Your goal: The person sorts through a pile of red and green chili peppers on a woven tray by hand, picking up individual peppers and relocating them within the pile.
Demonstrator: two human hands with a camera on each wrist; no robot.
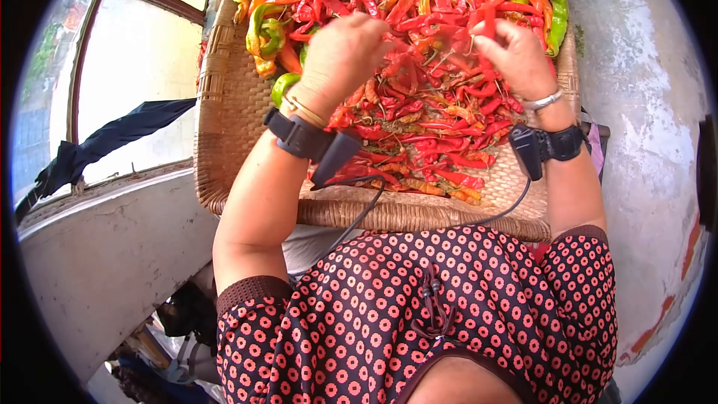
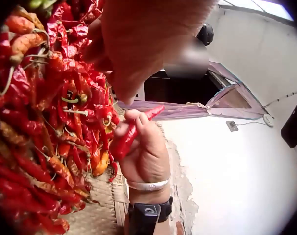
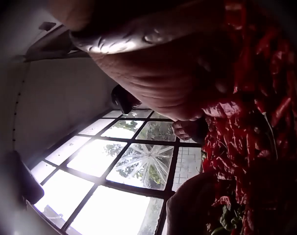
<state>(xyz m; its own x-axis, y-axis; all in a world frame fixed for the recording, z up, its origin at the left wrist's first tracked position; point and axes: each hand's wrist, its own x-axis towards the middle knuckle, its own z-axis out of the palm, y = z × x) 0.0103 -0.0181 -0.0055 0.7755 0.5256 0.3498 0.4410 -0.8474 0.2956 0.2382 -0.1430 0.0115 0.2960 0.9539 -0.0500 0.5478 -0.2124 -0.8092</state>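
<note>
My right hand [image 1: 520, 58] grips a red chili pepper [image 2: 125, 143], its thumb and fingers bent around it; the pepper's tip pokes out past the fingers in the left wrist view. Over the left part of the heap of red chilies [image 1: 419, 97] is my left hand [image 1: 344, 56], back of the hand up. Its fingertips point toward the chilies, and I cannot tell whether they hold one. A wide woven basket [image 1: 217, 127] bears the heap. Green peppers [image 1: 555, 19] lie along its right edge, and more green and orange ones sit at the upper left.
A large paned window [image 3: 124, 161] is on the left, with a dark folded cloth [image 1: 112, 138] along its sill. The worn wall [image 1: 636, 105] stands on the right. A thin cable [image 1: 516, 202] hangs from the right wrist strap across the basket's front rim.
</note>
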